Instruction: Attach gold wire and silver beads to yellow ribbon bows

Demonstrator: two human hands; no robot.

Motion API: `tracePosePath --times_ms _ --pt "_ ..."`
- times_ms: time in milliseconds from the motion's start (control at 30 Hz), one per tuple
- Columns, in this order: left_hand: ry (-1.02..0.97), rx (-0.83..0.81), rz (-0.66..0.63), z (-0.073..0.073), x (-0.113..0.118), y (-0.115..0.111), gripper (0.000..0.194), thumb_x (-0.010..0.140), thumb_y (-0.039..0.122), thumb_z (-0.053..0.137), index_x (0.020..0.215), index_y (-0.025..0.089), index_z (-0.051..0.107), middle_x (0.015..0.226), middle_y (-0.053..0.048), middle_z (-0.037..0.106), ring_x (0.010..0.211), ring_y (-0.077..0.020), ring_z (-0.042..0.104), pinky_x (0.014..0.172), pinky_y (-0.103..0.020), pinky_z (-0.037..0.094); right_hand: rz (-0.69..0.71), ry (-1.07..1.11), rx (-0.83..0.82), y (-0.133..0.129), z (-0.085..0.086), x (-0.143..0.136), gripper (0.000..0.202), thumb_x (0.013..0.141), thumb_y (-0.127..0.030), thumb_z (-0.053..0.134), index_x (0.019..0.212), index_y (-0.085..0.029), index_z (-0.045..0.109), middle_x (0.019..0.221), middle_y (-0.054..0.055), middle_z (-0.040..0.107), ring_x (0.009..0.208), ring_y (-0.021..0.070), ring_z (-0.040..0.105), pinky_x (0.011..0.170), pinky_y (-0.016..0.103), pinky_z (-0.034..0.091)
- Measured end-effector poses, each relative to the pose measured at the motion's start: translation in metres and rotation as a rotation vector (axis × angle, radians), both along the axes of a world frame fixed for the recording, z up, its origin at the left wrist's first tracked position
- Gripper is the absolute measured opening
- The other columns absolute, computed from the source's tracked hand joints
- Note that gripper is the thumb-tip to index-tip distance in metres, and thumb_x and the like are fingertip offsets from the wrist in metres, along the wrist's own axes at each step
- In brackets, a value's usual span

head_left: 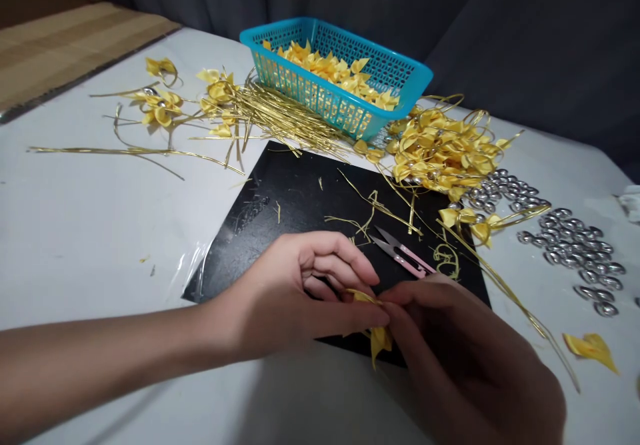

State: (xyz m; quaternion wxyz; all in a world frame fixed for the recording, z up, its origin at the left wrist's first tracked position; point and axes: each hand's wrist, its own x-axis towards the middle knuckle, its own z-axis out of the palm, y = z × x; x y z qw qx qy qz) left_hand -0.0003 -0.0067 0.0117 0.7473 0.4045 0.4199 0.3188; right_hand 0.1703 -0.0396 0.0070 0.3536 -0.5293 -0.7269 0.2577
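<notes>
A small yellow ribbon flower (381,344) is pinched between my two hands over the near edge of a black mat (240,232). My left hand (320,292) holds it between thumb and fingers, the other fingers curled loosely. Thumb and index finger of my right hand (450,352) meet at the same flower, close to my left thumb tip. Much of the flower is hidden by the fingers. Just beyond my right hand lie pink-handled thread snips (404,256), blades apart. Scraps of gold cord (370,215) are scattered on the mat.
A turquoise basket (415,85) of yellow ribbon pieces stands at the back. Beside it lie a bundle of gold cords (290,117) and a heap of yellow flowers (445,145). Silver beads (580,245) spread at right, near a loose ribbon piece (591,350). More flowers (160,105) lie back left.
</notes>
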Motion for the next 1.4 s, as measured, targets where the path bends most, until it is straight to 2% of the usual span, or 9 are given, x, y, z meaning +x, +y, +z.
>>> tracePosePath --times_ms 233,500,833,1000,1133,1267,1400 --pt "0.043 0.062 -0.027 -0.0042 -0.0018 0.0007 0.013 0.071 0.019 0.069 0.076 0.014 0.057 0.069 0.001 0.060 0.053 -0.0030 0.050 0.050 -0.011 0.037 -0.003 0.030 0.035 -0.0006 -0.0008 0.0021 0.013 0.083 -0.012 0.053 0.083 -0.025 0.054 0.070 -0.001 0.055 0.056 0.0096 0.052 0.041 0.017 0.041" --pt "0.014 0.064 -0.021 -0.0042 -0.0009 0.0008 0.014 0.070 0.017 0.068 0.073 0.014 0.055 0.066 0.002 0.057 0.057 -0.0047 0.051 0.052 -0.012 0.038 0.042 -0.017 0.042 0.0003 0.0004 0.0017 0.013 0.082 -0.012 0.054 0.085 -0.025 0.054 0.068 -0.002 0.055 0.056 0.0097 0.052 0.044 0.019 0.041" --pt "-0.011 0.027 -0.027 -0.0034 -0.0007 0.0020 0.021 0.066 0.010 0.071 0.070 0.014 0.051 0.061 0.004 0.059 0.047 -0.0013 0.043 0.045 -0.010 0.031 0.077 -0.189 0.097 0.0017 0.0038 0.0048 0.011 0.083 -0.014 0.052 0.085 -0.025 0.053 0.068 -0.003 0.056 0.053 0.0078 0.053 0.050 0.019 0.045" --pt "0.016 0.027 0.003 -0.0014 0.0005 0.0000 0.023 0.062 0.008 0.072 0.068 0.015 0.051 0.056 0.006 0.057 0.045 -0.0020 0.042 0.043 -0.011 0.031 0.115 -0.301 0.200 0.0007 0.0041 0.0046 0.014 0.085 -0.013 0.051 0.092 -0.025 0.050 0.075 -0.001 0.060 0.060 0.0109 0.059 0.054 0.022 0.047" --pt "0.050 0.044 0.005 -0.0017 0.0009 -0.0007 0.020 0.066 0.013 0.069 0.067 0.016 0.049 0.058 0.004 0.058 0.045 -0.0027 0.044 0.044 -0.012 0.033 0.142 -0.348 0.274 0.0014 0.0032 0.0050 0.016 0.086 -0.013 0.050 0.095 -0.025 0.049 0.076 0.000 0.061 0.061 0.0122 0.060 0.055 0.023 0.048" --pt "0.053 0.051 0.016 -0.0034 0.0009 -0.0001 0.023 0.068 0.012 0.067 0.065 0.016 0.044 0.067 0.001 0.065 0.046 -0.0019 0.045 0.045 -0.011 0.035 0.153 -0.279 0.204 0.0035 0.0021 0.0058 0.013 0.086 -0.013 0.049 0.092 -0.025 0.049 0.075 -0.002 0.059 0.060 0.0093 0.058 0.054 0.020 0.047" --pt "0.057 0.050 0.000 -0.0044 0.0005 0.0002 0.027 0.069 0.012 0.067 0.065 0.017 0.041 0.067 0.001 0.065 0.046 -0.0022 0.046 0.045 -0.012 0.036 0.085 -0.205 0.122 0.0037 0.0006 0.0053 0.011 0.085 -0.014 0.052 0.089 -0.024 0.052 0.075 -0.002 0.058 0.060 0.0084 0.056 0.053 0.020 0.046"
